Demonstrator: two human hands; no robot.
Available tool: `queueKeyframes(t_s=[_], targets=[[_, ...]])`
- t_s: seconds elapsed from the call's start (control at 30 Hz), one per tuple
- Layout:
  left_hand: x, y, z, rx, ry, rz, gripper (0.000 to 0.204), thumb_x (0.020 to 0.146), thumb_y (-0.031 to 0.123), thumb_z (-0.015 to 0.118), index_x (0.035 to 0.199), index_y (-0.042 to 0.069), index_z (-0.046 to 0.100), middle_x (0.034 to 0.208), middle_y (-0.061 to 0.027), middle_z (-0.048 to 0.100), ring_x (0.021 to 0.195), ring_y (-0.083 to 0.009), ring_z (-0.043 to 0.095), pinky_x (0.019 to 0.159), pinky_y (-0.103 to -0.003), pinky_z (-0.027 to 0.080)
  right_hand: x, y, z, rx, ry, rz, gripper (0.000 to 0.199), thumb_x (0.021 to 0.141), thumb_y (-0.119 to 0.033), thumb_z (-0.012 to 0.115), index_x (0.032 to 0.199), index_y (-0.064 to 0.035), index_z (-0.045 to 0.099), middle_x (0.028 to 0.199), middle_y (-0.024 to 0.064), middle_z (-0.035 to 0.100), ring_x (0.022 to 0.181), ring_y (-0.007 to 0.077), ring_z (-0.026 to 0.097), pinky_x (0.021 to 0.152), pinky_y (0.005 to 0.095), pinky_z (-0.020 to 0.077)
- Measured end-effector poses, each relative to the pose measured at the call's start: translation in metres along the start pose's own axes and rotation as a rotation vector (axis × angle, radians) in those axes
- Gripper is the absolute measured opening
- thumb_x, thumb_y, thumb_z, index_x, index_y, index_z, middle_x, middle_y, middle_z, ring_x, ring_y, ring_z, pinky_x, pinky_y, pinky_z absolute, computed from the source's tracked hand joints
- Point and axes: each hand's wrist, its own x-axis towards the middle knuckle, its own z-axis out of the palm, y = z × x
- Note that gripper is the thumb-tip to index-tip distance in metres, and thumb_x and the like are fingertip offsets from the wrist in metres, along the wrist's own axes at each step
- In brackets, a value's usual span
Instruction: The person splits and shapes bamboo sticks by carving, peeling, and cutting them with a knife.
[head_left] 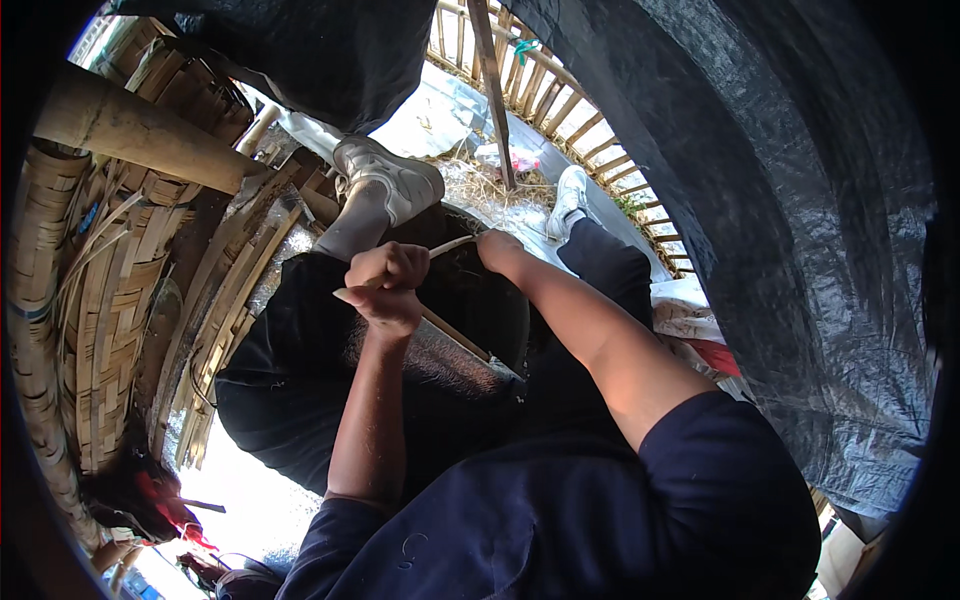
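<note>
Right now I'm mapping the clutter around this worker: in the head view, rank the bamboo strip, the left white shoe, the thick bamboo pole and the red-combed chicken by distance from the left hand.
1. Bamboo strip: gripped in the left hand.
2. Left white shoe: just above the hand.
3. Thick bamboo pole: upper left.
4. Chicken: lower left, farthest, though not by much.

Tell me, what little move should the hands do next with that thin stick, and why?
Probably a short, steady pull of the right hand along the thin bamboo strip, while the left hand holds firm. Both fists already grip the pale strip, which stretches between them above the lap, and a second strip end pokes out under the left fist. What the pull does to the strip, I cannot tell.
</note>
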Motion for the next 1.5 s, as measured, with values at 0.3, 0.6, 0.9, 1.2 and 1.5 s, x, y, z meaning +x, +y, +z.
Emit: queueKeyframes(t_s=[0.3,0.6,0.9,1.2,1.5], targets=[[0.002,-0.002,-0.009,-0.012,-0.007,0.029,0.075,0.085,0.079,0.024,0.058,0.009,0.022,0.050,0.0027,0.020,0.042,-0.0091,0.019,0.042,-0.026,0.014,0.011,0.018,0.000,0.021,0.040,-0.055,0.026,0.083,-0.005,0.052,0.105,0.0034,0.065,0.111,0.0239,0.064,0.103,0.0361,0.064,0.084,0.0429,0.0535],[0.006,-0.002,-0.010,0.006,0.014,0.031,0.075,0.085,0.079,0.023,0.058,0.009,0.022,0.050,0.0028,0.021,0.042,-0.0085,0.019,0.042,-0.026,0.013,0.006,0.003,0.007,0.072,0.086,0.017,0.026,0.087,-0.007,0.048,0.105,0.0027,0.065,0.106,0.0212,0.067,0.101,0.0368,0.065,0.084,0.0446,0.0536],[0.004,0.001,0.002,0.059,-0.036,0.037,0.077,0.084,0.080,0.021,0.057,0.008,0.022,0.049,0.0027,0.020,0.041,-0.0087,0.020,0.041,-0.025,0.012,0.015,-0.027,-0.019,-0.010,-0.174,0.172,0.029,0.089,-0.011,0.054,0.114,-0.0058,0.067,0.119,0.0139,0.064,0.107,0.0336,0.063,0.080,0.0493,0.0559],[0.006,-0.001,-0.001,0.036,-0.021,0.058,0.076,0.086,0.078,0.023,0.056,0.008,0.022,0.048,0.0024,0.021,0.041,-0.0094,0.019,0.041,-0.026,0.013,0.028,-0.011,-0.014,0.057,-0.133,0.112,0.030,0.083,-0.006,0.054,0.110,-0.0038,0.068,0.117,0.0171,0.064,0.106,0.0350,0.063,0.087,0.0423,0.0532],[0.001,0.000,-0.017,-0.026,0.024,0.076,0.077,0.086,0.078,0.024,0.054,0.008,0.023,0.048,0.0035,0.021,0.039,-0.0085,0.019,0.040,-0.025,0.013,-0.015,0.028,0.017,0.150,0.215,-0.215,0.017,0.085,-0.005,0.050,0.093,0.0084,0.054,0.088,0.0296,0.064,0.084,0.0435,0.065,0.076,0.0487,0.0521]])
